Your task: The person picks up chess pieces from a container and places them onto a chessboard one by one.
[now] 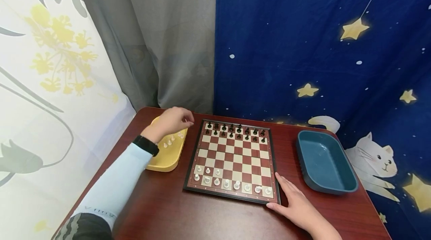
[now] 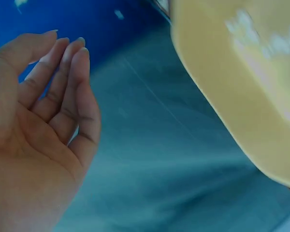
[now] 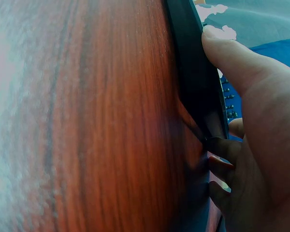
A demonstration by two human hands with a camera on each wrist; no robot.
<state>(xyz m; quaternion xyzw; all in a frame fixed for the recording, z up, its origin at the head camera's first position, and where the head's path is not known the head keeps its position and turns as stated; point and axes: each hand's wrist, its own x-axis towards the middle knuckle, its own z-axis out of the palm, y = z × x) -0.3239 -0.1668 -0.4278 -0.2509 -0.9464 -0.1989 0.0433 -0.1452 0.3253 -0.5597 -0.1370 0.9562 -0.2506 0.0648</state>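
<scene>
So we've got our left hand hovering over the far end of the yellow tray, at about 10 o'clock from the chessboard. The wrist view shows the fingers loosely curled together with nothing in them. A few white pieces sit in the tray just under the hand. Our right hand lies flat on the table at the board's 5 o'clock corner, thumb pressed along the board's dark edge, fingers relaxed. Black pieces line the 12 o'clock rows, white ones the 6 o'clock rows. A blue tray sits at 3 o'clock.
</scene>
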